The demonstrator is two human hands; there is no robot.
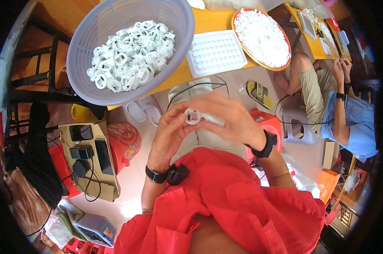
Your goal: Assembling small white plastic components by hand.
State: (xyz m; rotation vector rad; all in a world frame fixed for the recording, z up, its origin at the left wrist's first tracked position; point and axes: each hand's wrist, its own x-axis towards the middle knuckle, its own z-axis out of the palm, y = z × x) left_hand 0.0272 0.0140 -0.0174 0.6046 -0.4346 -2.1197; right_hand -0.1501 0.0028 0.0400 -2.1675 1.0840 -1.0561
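Observation:
My left hand (169, 131) pinches a small round white plastic part (193, 116) between thumb and fingers, in front of my lap. A rectangular opening shows in its middle. Close against its right side is my right hand (227, 116), smeared by motion, so its finger grip is unclear. A blurred whitish shape (213, 120) shows below the right fingers; I cannot make out what it is. Beyond my hands, a big grey-purple basket (79, 63) on the table holds a heap of similar white parts (132, 55).
A white tray (216, 69) with rows of round pieces sits on the yellow table (174, 80), beside a red-rimmed plate (288, 53) heaped with small white pieces. A cardboard box (109, 192) with black devices stands lower left. At right, another person (348, 114) works at a table.

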